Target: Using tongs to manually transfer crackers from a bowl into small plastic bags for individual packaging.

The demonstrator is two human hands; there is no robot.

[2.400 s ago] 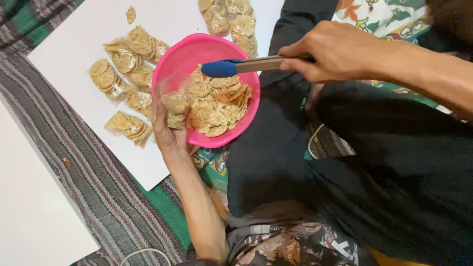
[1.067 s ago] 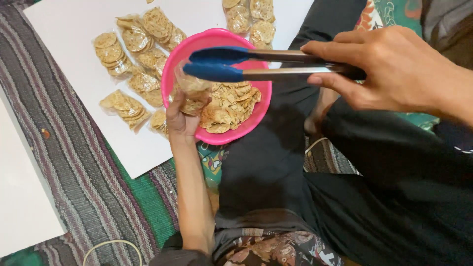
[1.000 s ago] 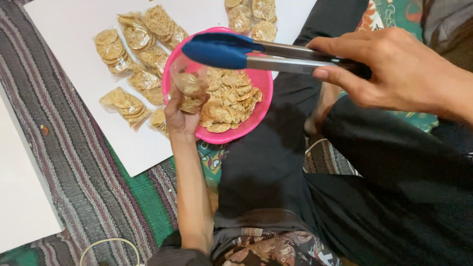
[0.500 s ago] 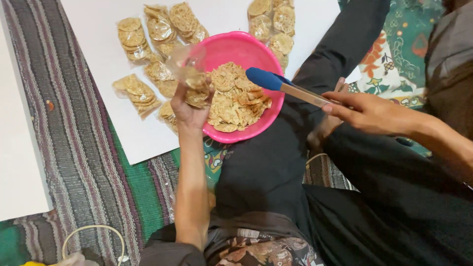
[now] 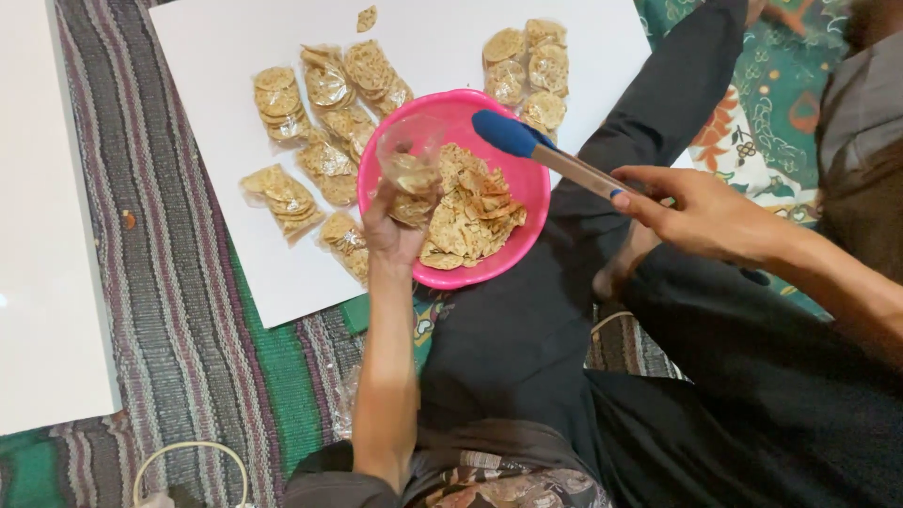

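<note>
Since half a second ago, your right hand point(image 5: 710, 214) has lifted the blue-tipped tongs point(image 5: 546, 155) farther over the pink bowl point(image 5: 458, 113). You grip their handle; the long axis runs right to left, tips above the bowl's far rim. Your left hand point(image 5: 393, 230) clasps a clear bag of crackers point(image 5: 410, 174) upright at the bowl's left edge. Filled packets point(image 5: 282, 193) crowd the white board point(image 5: 216, 56) left and beyond; your dark-trousered legs point(image 5: 527, 320) hem the near side.

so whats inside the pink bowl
The pink bowl holds a heap of loose round crackers. The left hand and its clear bag cover one side, and the bowl's bottom under the heap is hidden.
</note>
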